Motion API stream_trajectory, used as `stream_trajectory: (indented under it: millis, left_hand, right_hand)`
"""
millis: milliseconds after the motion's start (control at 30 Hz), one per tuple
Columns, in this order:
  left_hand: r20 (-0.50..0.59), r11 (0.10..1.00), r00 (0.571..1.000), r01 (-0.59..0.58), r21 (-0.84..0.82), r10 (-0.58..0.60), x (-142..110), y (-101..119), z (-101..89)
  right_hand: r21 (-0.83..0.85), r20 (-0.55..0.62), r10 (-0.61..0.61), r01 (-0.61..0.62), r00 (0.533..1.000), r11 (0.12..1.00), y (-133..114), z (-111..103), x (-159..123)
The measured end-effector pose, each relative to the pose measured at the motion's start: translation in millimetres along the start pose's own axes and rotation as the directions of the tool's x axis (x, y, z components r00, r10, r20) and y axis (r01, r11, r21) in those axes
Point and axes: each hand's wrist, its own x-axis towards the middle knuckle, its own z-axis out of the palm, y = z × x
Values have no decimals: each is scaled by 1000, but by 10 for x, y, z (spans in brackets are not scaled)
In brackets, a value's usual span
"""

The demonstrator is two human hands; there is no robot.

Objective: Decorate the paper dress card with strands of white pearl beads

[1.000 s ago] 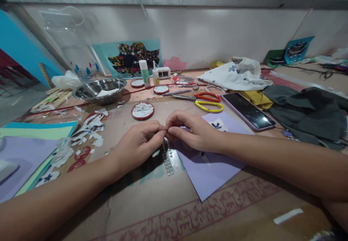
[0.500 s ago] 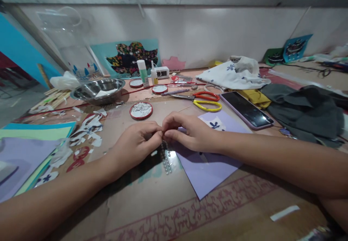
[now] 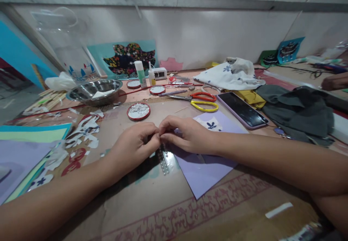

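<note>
My left hand (image 3: 134, 146) and my right hand (image 3: 185, 134) meet fingertip to fingertip in the middle of the table. Both pinch the top of a clear strip of small pearl beads (image 3: 164, 161) that hangs down from the fingers onto the brown paper. The right hand rests over a lilac paper sheet (image 3: 206, 168) that carries a white cut-out with a blue flower (image 3: 210, 125). A red-rimmed lid of white beads (image 3: 138, 111) lies just beyond the hands.
Behind lie red and yellow scissors (image 3: 202, 101), a phone (image 3: 241, 110), a steel bowl (image 3: 94, 90), a glue stick (image 3: 140, 73), and white floral cloth (image 3: 231, 75). Dark cloth (image 3: 301, 114) fills the right. Paper scraps (image 3: 81, 132) and coloured sheets (image 3: 24, 150) lie left. Another person's hand (image 3: 334, 82) shows far right.
The hands stay pinched together on the bead strip. The view has drifted so everything sits slightly further left, and another person's hand has come into sight at the far right.
</note>
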Motion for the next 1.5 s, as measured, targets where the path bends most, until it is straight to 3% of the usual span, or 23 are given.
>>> stream_trajectory:
  millis: [233, 467, 1000, 1500]
  left_hand:
    - [-40, 992, 999, 27, -125, -33, -23, 7, 25]
    - [-13, 986, 1000, 26, -167, -28, -18, -10, 12]
    - [-5, 996, 999, 45, -82, -46, 18, -6, 14]
    - [48, 996, 997, 56, -69, -53, 16, -9, 22]
  right_hand:
    - [69, -82, 112, -106, 990, 992, 39, -19, 48]
    - [54, -80, 60, -55, 995, 997, 34, -38, 29]
    - [113, -25, 64, -60, 998, 992, 1, -6, 8]
    - [25, -55, 18, -17, 998, 1000, 6, 4, 9]
